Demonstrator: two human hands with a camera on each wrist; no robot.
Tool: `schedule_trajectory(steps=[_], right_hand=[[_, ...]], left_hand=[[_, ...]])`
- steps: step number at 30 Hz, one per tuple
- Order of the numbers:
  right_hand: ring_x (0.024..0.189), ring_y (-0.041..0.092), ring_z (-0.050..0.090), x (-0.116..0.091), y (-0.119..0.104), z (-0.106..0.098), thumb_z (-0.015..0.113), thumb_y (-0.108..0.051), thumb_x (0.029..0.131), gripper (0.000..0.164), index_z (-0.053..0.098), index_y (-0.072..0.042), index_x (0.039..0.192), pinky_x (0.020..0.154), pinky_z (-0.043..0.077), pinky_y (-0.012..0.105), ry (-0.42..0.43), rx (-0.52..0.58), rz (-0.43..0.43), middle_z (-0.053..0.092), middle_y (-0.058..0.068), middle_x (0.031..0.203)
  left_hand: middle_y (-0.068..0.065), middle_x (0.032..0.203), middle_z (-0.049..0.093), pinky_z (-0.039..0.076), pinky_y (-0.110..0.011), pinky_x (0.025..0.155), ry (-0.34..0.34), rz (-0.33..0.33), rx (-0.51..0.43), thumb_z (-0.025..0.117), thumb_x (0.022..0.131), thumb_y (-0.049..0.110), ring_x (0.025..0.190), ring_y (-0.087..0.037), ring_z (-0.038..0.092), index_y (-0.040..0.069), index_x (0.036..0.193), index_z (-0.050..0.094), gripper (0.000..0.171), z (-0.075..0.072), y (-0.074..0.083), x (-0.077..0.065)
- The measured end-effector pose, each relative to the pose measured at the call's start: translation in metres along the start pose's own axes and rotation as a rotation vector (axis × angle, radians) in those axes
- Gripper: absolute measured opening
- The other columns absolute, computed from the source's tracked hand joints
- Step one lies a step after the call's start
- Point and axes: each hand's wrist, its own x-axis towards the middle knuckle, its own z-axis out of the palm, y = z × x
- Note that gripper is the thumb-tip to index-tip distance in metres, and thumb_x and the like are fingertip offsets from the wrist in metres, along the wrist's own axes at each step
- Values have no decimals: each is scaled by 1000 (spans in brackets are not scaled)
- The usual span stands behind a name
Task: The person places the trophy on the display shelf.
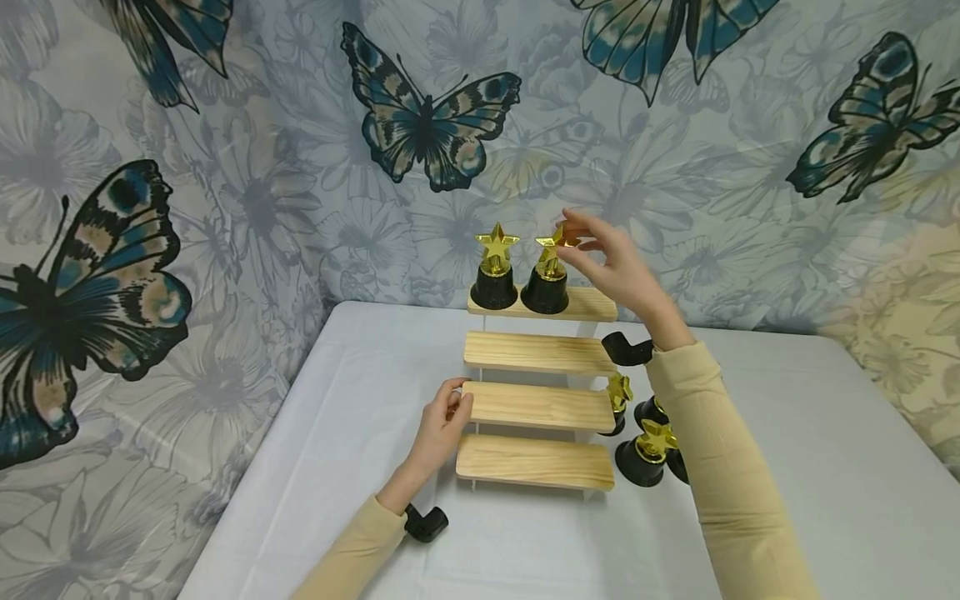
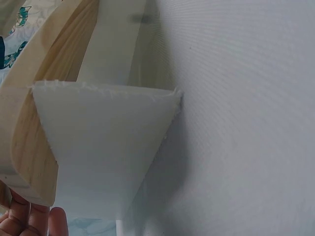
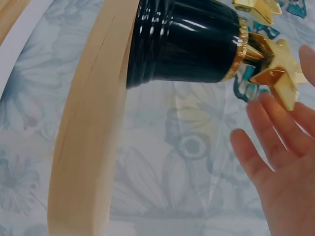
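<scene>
Fingertips of the right hand [image 1: 618, 262] touch the gold star of the second trophy [image 1: 547, 279], which stands upright on the top, far step of the wooden riser [image 1: 537, 407], just right of the first trophy [image 1: 495, 275]; the fingers lie nearly straight around the star (no firm pinch shows). The left hand [image 1: 442, 421] rests curled on the left end of the third step. More trophies [image 1: 647, 450] wait on the table [image 1: 360, 400], right of the riser.

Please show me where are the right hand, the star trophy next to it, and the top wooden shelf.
right hand [image 1: 618, 267], head view, on the palm.
star trophy [image 1: 546, 287], head view, on its black base.
top wooden shelf [image 1: 592, 307], head view, on its bare right end.
</scene>
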Motion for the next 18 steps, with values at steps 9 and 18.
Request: schedule_trajectory(steps=[9, 18], right_hand=[[106, 36, 52, -29, -23, -14, 58, 9, 86, 39, 50, 9, 125, 88, 42, 45, 205, -102, -37, 55, 26, 117], [103, 8, 54, -73, -27, -25, 59, 13, 84, 34, 55, 12, 118, 87, 42, 23, 250, -126, -11, 57, 26, 112]], left_hand=[[-2, 66, 43, 37, -21, 60, -9, -12, -15, 42, 99, 4, 59, -6, 38, -14, 123, 44, 30, 0, -1, 0], [-6, 66, 46, 38, -22, 61, -12, -10, -20, 42, 99, 5, 59, -6, 38, -12, 123, 44, 30, 0, -3, 0]])
